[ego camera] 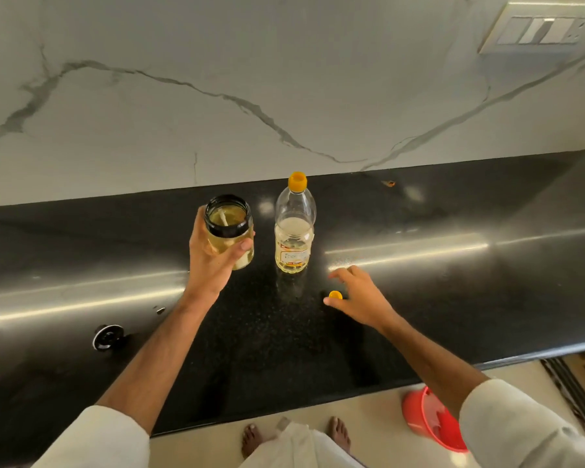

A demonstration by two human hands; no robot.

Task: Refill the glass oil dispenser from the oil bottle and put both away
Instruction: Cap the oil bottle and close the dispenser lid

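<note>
My left hand grips the glass oil dispenser, a jar with a black rim and no lid, and holds it just above the black counter. Pale oil fills much of the jar. The clear plastic oil bottle stands upright to its right, with a yellow top and roughly half full. A small yellow cap lies on the counter in front of the bottle. My right hand hovers over the cap with relaxed, spread fingers, its thumb beside the cap.
A round black lid lies on the counter at the left near the front edge. A white marble wall rises behind the counter, with a switch panel at the upper right. A red bucket stands on the floor beside my feet.
</note>
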